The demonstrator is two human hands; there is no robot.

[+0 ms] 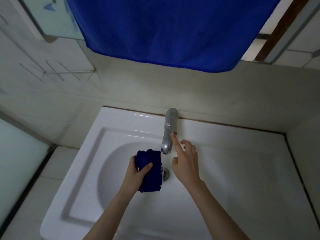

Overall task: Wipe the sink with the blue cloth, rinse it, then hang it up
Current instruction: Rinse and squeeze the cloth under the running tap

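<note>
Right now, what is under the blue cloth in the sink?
The drain shows partly at its right edge; the cloth, gripped by the left hand, covers the rest.

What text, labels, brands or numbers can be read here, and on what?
None readable.
faucet: no brand mark visible.
blue cloth held in the left hand: a small white sliver by the fingers, possibly a tag, too small to read.
hanging towel: plain.
wall panel: blue marks, blurred, not legible as letters.
</note>
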